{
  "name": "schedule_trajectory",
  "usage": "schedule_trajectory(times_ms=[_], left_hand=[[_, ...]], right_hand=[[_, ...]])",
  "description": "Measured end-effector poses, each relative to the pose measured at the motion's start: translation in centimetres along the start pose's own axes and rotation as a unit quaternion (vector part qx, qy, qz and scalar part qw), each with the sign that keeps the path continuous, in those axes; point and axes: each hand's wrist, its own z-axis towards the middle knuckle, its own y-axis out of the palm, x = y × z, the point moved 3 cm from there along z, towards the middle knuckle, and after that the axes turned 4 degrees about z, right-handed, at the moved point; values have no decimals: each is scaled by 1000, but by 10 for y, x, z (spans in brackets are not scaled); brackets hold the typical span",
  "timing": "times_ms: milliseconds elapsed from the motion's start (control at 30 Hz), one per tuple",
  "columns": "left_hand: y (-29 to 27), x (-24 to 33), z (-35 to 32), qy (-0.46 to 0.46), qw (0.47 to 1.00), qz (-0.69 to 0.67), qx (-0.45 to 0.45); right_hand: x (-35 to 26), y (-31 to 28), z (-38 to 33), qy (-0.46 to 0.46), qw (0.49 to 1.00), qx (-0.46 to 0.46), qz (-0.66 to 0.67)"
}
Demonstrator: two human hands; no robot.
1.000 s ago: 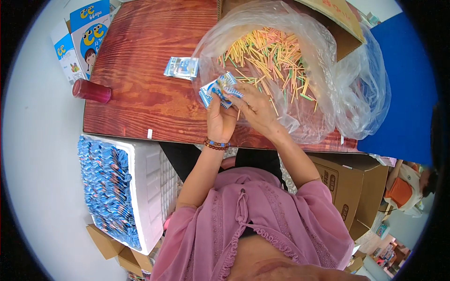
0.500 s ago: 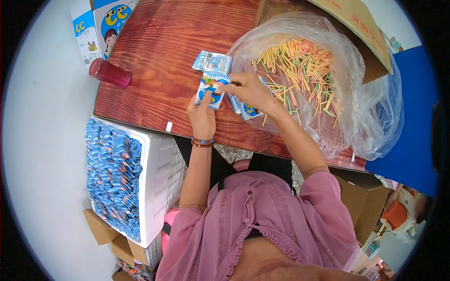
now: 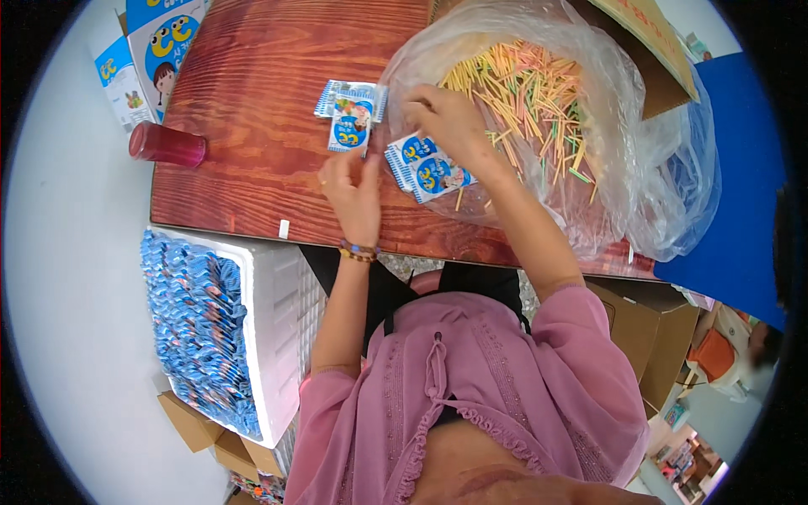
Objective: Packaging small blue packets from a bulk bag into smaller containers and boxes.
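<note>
- Moved since prev. frame: top packet (image 3: 350,122), then up in L hand (image 3: 353,194), now lies on table (image 3: 252,84), overlapping packet(s) beneath (image 3: 376,97); R hand (image 3: 454,126) has gone off it, to the right.
- Far L, upper: white/blue printed carton (image 3: 172,52) beyond table edge; contents not visible.
- L, lower: white foam box (image 3: 273,337) beside table, packed w/ rows of blue packets (image 3: 198,328), crammed up to rim. Brown carton (image 3: 189,421), flaps out, below it; can't see inside.
- Table, L edge: red-pink cylindrical container (image 3: 168,144); can't tell what's in it.
- L-ctr: top packet, white w/ blue print, flat, L hand just below its near edge. L hand loosely spread, thumb apart from fingers, nothing gripped; can't tell if fingertips touch packet.
- Ctr: a few more packets (image 3: 433,172), overlapping, flat, between the hands, by bag's near-L edge. R hand just above them, fingers bent, tips toward L; can't tell if it's holding anything, palm hidden.
- R-ctr: big clear plastic bag (image 3: 661,206), mouth spread wide, w/ loose heap of thin sticks (image 3: 522,109) (yellow, pink, green), lying every which way; a few strays nr packets.
- Upper R: brown carton (image 3: 665,50) next to bag, contents hidden.
- Lower R: another brown carton (image 3: 623,332) below table edge, contents n/a from this angle.
</note>
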Motion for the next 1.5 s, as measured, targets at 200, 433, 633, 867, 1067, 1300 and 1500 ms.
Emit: schedule_trajectory(times_ms=[200,433,633,867,1067,1300,1500], left_hand=[[38,32,-23,76,969,212,-105],[35,48,-19,188,963,170,-95],[44,39,-29,-181,924,-291,-169],[46,46,-43,-195,892,-379,-151],[47,53,-53,-203,873,-424,-129],[44,53,-53,-272,830,-471,-126],[46,50,-57,-287,815,-487,-128]], right_hand=[[45,-42,-55,-5,992,5,-124],[62,-47,-70,-118,991,51,-32],[60,-39,-82,16,973,-39,228],[60,-33,-98,43,966,-18,253],[59,-32,-109,48,957,-11,285],[60,-49,-114,-59,920,44,384],[30,-42,-116,-192,966,-33,169]])
